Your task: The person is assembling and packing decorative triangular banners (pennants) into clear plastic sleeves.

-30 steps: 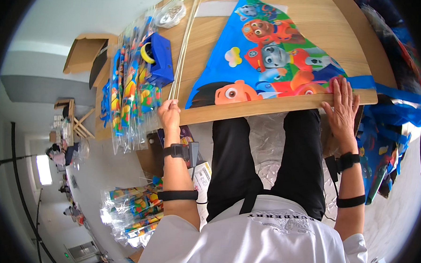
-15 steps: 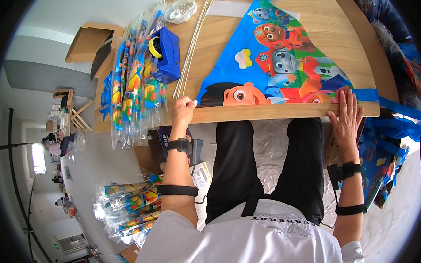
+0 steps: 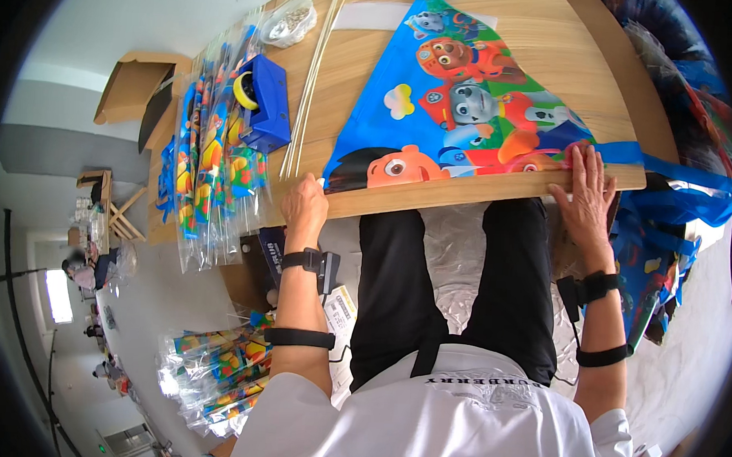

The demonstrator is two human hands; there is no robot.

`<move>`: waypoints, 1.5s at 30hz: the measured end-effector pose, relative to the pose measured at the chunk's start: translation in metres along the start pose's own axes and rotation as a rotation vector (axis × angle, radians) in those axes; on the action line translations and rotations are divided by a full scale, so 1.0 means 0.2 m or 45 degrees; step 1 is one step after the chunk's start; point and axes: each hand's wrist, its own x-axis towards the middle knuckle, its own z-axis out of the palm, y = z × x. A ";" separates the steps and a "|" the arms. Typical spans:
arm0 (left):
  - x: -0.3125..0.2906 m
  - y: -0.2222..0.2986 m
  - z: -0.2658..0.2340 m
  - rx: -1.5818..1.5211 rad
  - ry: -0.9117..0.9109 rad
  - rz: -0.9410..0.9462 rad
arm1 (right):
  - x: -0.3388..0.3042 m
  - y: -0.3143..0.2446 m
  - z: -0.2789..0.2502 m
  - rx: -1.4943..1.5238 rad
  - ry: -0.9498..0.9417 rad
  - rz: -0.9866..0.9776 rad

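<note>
Bare hands at the near edge of a pale wood-grained tabletop (image 3: 585, 75); clock positions refer to the whole view, twelve lying away from the person. A triangular blue fabric pennant printed with cartoon figures (image 3: 460, 122) lies flat at one o'clock, its long side along the near edge. The right hand (image 3: 582, 185), toward three o'clock, rests flat with fingers spread on the pennant's corner; the left hand (image 3: 304, 205), near ten, is curled narrow beside the opposite corner, and whether it pinches the fabric cannot be told. A flat blue fabric strap (image 3: 618, 152) trails over the edge toward two o'clock; a snag or its hanging weight could pull the pennant askew, and uneven tension between the hands could crease it. Thin cream-coloured sticks (image 3: 311, 87) at eleven could roll if knocked. Beyond them, a translucent whitish plastic container (image 3: 283, 40) holds small pale pieces (image 3: 293, 17). Long transparent plastic sleeves (image 3: 192, 256) at ten enclose multicoloured printed material (image 3: 215, 136); an angular blue tape dispenser (image 3: 273, 122) carries a yellow tape roll (image 3: 244, 91).
</note>
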 end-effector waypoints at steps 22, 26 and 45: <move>0.11 0.39 -0.26 0.259 -0.104 0.341 | -0.09 0.12 -0.01 0.298 0.174 -0.020; 0.22 1.11 -0.33 -0.521 -0.262 0.900 | -0.08 0.09 0.02 0.372 0.217 -0.040; 0.01 2.67 0.05 -0.027 0.126 1.401 | -0.10 0.10 0.07 0.393 0.382 -0.026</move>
